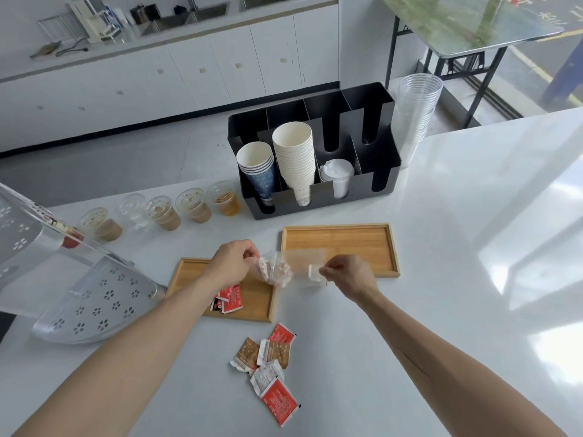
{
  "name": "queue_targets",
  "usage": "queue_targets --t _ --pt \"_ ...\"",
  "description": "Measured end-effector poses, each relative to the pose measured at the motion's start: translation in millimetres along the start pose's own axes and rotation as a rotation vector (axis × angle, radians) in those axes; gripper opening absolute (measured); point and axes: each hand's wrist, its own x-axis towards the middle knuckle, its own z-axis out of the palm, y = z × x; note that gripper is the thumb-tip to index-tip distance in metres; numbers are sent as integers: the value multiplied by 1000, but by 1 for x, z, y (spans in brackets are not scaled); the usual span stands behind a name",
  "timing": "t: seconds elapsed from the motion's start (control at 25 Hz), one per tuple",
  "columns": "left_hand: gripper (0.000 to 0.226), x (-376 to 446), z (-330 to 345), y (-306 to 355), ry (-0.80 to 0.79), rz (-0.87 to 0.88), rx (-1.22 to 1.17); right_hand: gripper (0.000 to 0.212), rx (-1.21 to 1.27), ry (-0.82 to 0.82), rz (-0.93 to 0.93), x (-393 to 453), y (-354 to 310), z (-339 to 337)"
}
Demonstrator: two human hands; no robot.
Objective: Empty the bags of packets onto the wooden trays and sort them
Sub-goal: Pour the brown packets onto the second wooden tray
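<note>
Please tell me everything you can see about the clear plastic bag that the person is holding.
The clear plastic bag is thin, see-through and crumpled at its left end. It hangs stretched sideways in the air between both hands, above the gap between the two wooden trays. The left hand pinches its left end, the right hand its right end. White packets show inside, bunched at the left, with one near the right.

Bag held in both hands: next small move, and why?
Probably tip the bag over the far tray and shake it out. Both hands, left and right, pinch its ends, pale packets are inside, and that tray looks bare, while the near tray holds red packets. Loose packets lie on the counter unsorted.
</note>
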Motion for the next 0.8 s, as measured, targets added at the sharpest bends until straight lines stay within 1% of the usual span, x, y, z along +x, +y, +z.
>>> queue_targets --t 0.08,0.2,0.32,0.44,0.56,0.64,0.8 --pt "8 2 -2 -3 19 -15 -10 14 -8 64 -59 8 -8 -6" --pt "7 4 -9 -6 38 -28 -43 12 -54 80 -131 21 -20 -23" --pt "7 6 -16 -1 45 -1 -72 10 -72 85 -138 34 -24 -37" --pt "6 14 -25 13 52 33 -75 8 -66 118 -102 45 -16 -49" --pt "9 28 -35 33 106 105 13 12 13 137 -31 51 -6 -53" --pt "12 38 -41 49 138 155 86 15 114 158 10 56 0 -51" --pt "18 55 -55 78 167 264 191 8 305 154 87 59 7 -47"
